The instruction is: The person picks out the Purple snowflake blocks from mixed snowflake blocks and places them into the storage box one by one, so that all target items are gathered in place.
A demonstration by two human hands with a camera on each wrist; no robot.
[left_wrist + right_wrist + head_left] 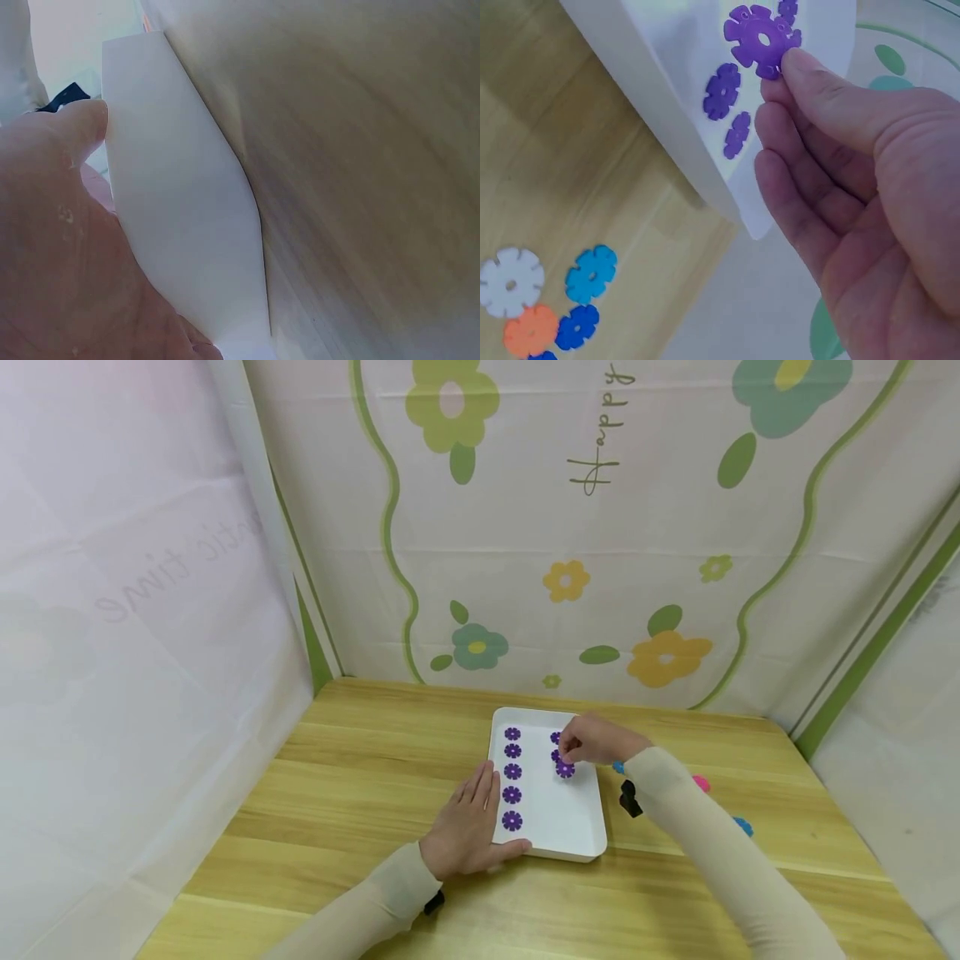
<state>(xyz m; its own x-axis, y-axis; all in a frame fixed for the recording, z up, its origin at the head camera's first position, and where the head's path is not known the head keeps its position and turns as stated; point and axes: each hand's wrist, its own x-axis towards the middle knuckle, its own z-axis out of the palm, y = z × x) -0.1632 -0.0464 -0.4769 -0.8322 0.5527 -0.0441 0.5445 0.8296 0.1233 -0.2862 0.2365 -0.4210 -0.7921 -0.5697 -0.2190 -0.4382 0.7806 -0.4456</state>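
A white rectangular tray (558,827) lies on the wooden table. Down its left side runs a column of several purple snowflake discs (512,772). My left hand (467,828) rests against the tray's near left corner, fingers straight along the left rim and thumb on the front rim; the left wrist view shows it touching the tray wall (180,187). Over the tray's right side, my right hand (600,741) pinches a purple snowflake disc (759,45) between thumb and index finger. Two purple discs (721,91) lie nearby in the tray, partly hidden by that hand in the head view.
Right of the tray, loose snowflake discs lie on the table: white (511,282), orange (531,330), light blue (591,274) and dark blue (577,327), plus a pink one (701,783). A black strap piece (630,799) shows by the right sleeve. Flower-printed curtains (510,527) enclose the table.
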